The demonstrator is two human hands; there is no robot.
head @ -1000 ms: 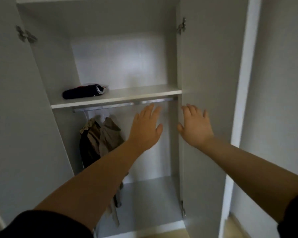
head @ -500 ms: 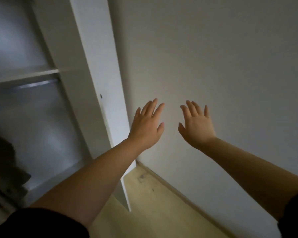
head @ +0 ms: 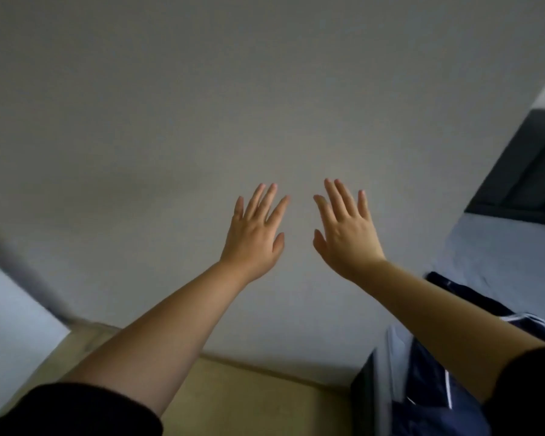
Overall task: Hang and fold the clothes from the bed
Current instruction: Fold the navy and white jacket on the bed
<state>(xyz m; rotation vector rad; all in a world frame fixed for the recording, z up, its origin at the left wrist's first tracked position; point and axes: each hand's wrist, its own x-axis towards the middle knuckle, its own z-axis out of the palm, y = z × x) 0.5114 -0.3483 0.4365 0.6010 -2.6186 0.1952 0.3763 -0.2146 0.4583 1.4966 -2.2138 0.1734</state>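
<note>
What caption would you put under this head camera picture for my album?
Left hand and right hand spread open before a plain wall, dark blue clothes lying on the bed.

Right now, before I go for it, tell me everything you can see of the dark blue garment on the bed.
The dark blue garment lies crumpled on the bed, close to its near edge, at the lower right of the view. It looks like thin, smooth cloth with narrow white stripes and white trim. It is unfolded and bunched, resting on the pale blue sheet. The right forearm crosses in front of it and hides its middle; no hand touches it. Whether it is one piece or several cannot be told.
</note>
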